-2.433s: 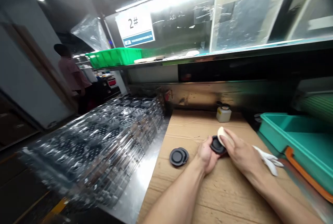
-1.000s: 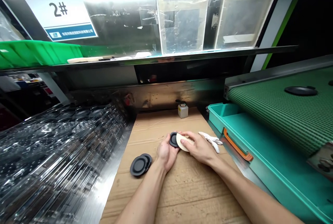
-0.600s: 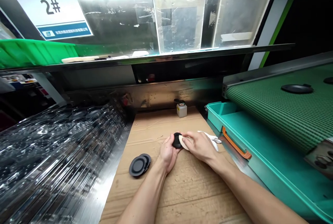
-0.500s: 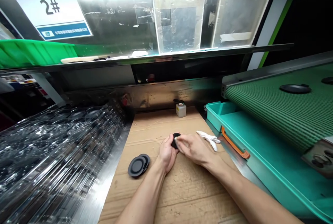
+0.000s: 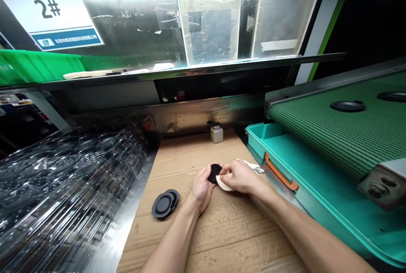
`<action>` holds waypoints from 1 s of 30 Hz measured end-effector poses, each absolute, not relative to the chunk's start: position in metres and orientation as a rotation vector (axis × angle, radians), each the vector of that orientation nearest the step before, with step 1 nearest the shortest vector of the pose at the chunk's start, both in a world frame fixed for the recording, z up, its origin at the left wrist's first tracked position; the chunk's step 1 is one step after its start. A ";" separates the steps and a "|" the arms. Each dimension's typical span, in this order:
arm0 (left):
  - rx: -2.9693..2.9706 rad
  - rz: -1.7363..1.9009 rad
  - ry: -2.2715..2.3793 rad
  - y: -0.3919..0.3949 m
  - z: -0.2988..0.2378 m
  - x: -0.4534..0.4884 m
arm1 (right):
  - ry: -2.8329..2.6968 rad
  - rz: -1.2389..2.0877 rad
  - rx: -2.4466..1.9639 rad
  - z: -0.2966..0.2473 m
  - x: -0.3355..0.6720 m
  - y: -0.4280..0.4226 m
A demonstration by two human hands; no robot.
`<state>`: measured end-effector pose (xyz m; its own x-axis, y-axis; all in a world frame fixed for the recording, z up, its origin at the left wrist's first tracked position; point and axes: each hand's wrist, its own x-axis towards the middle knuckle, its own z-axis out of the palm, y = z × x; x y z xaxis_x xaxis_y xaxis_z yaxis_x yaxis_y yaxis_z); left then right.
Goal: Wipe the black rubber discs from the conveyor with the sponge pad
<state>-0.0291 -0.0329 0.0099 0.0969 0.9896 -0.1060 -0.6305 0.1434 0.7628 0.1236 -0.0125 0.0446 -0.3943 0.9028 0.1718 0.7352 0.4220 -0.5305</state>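
Observation:
A small black disc [image 5: 215, 173] is gripped in my left hand [image 5: 202, 188], face up, above the cardboard. My right hand [image 5: 239, 176] pinches a thin, cream-coloured round sheet [image 5: 223, 183] at the disc's right edge. Whether the sheet still touches the disc I cannot tell. To the left of my left forearm, two dark grey round lids [image 5: 163, 204] lie overlapping on the cardboard [image 5: 187, 154]. Behind my right hand lies a white cloth-like piece [image 5: 255, 167], partly covered by that hand.
A small bottle [image 5: 217, 132] with its cap open stands at the back. Clear plastic trays [image 5: 79, 171] are stacked at left. On the right, a teal bin [image 5: 320, 209] with an orange handle [image 5: 279, 173] sits beneath a green conveyor belt [image 5: 317, 125] carrying black lids [image 5: 348, 106].
My right hand has shifted slightly right and turned, and much more of the cream sheet now shows at the disc's edge. The view has swung a little to the right.

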 end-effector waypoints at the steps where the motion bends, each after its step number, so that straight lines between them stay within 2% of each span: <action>1: 0.628 1.330 0.717 -0.033 0.010 -0.029 | -2.240 0.528 -1.371 0.046 0.123 -0.013; 6: 0.591 1.366 0.644 -0.029 0.009 -0.030 | -2.139 0.668 -1.130 0.046 0.107 -0.016; 13: 0.468 1.333 0.615 -0.025 0.004 -0.039 | -1.992 0.322 -1.343 0.038 0.105 -0.023; 19: 0.428 1.359 0.618 -0.024 0.005 -0.037 | -2.114 0.245 -1.314 0.020 0.096 -0.021; 23: 0.411 1.394 0.648 -0.024 0.005 -0.035 | -2.043 0.059 -1.462 0.015 0.089 -0.013; 27: 0.444 1.399 0.640 -0.026 0.004 -0.032 | -2.094 0.003 -1.459 0.018 0.085 -0.014; 30: 0.471 1.384 0.620 -0.028 0.006 -0.031 | -2.057 -0.075 -1.620 0.019 0.082 -0.015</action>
<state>-0.0309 -0.0284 0.0057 0.0723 0.9893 -0.1269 -0.7537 0.1375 0.6427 0.0820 -0.0153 0.0194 -0.1528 0.8923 0.4249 0.9210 0.2845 -0.2662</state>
